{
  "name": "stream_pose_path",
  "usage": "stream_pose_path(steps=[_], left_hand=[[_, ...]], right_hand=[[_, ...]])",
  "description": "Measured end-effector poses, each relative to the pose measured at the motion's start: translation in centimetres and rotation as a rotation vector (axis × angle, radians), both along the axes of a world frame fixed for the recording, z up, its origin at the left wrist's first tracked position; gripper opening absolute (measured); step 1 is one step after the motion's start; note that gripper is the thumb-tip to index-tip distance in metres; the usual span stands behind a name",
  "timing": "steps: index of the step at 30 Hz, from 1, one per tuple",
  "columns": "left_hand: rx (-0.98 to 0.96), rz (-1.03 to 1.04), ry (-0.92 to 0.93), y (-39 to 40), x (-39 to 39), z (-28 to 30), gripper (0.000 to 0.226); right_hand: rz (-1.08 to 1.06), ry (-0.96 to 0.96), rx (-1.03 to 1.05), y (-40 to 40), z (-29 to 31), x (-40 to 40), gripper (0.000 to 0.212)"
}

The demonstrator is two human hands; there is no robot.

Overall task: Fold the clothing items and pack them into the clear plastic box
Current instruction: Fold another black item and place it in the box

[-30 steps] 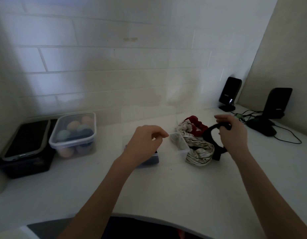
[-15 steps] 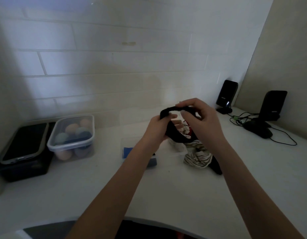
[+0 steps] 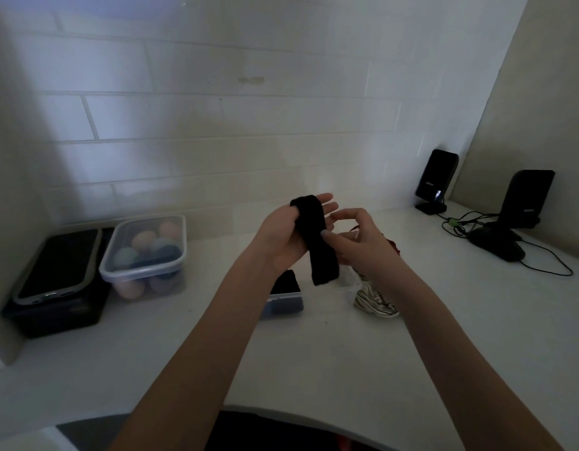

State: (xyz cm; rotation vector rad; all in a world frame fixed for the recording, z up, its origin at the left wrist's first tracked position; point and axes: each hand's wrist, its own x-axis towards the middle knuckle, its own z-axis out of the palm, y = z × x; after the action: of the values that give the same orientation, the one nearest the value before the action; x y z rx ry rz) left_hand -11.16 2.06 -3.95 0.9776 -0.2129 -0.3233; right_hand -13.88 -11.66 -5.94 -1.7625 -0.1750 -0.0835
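Note:
A black sock [image 3: 315, 242] hangs flat over the fingers of my left hand [image 3: 283, 234], which is raised above the counter with its fingers stretched out. My right hand [image 3: 356, 239] pinches the sock's right edge with thumb and fingertips. Below my hands stands the clear plastic box [image 3: 286, 299] with a dark blue item and a black item inside. To its right lies a white striped garment [image 3: 374, 302], and a bit of a red garment [image 3: 394, 247] shows behind my right wrist.
A lidded clear tub of coloured balls [image 3: 145, 255] stands at the left, beside a phone [image 3: 57, 265] lying on a black box. Two black stands [image 3: 436, 182] with cables sit at the back right. The white counter's [image 3: 314, 359] curved front edge is near me.
Both hands have lifted the black sock from the pile. It has gone from a bunched loop to a flat strip draped over my left fingers.

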Motion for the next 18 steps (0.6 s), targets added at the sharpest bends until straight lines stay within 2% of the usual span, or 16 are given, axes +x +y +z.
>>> stream_pose_path(steps=[2, 6, 10, 12, 15, 18], left_hand=[[-0.003, 0.017, -0.014, 0.3, 0.1, 0.0, 0.034], [-0.184, -0.072, 0.028, 1.2, -0.2, -0.7, 0.038], [-0.023, -0.046, 0.02, 0.6, -0.7, -2.2, 0.037], [-0.029, 0.009, 0.028, 0.4, -0.3, -2.6, 0.034], [-0.165, 0.078, 0.043, 1.0, 0.0, -2.6, 0.018], [-0.211, 0.119, 0.053, 1.5, 0.1, -2.4, 0.017]], right_hand=[[-0.003, -0.033, -0.041, 0.2, 0.0, -0.2, 0.028], [-0.063, -0.125, 0.043, 0.7, 0.4, -0.6, 0.023], [-0.008, -0.13, 0.026, 1.0, 0.5, -0.8, 0.015], [0.033, -0.136, 0.02, 1.1, 0.4, -1.0, 0.011], [0.066, -0.223, -0.02, 0.8, 0.0, -1.1, 0.026], [0.065, -0.437, -0.3, -0.1, -0.8, -0.9, 0.053]])
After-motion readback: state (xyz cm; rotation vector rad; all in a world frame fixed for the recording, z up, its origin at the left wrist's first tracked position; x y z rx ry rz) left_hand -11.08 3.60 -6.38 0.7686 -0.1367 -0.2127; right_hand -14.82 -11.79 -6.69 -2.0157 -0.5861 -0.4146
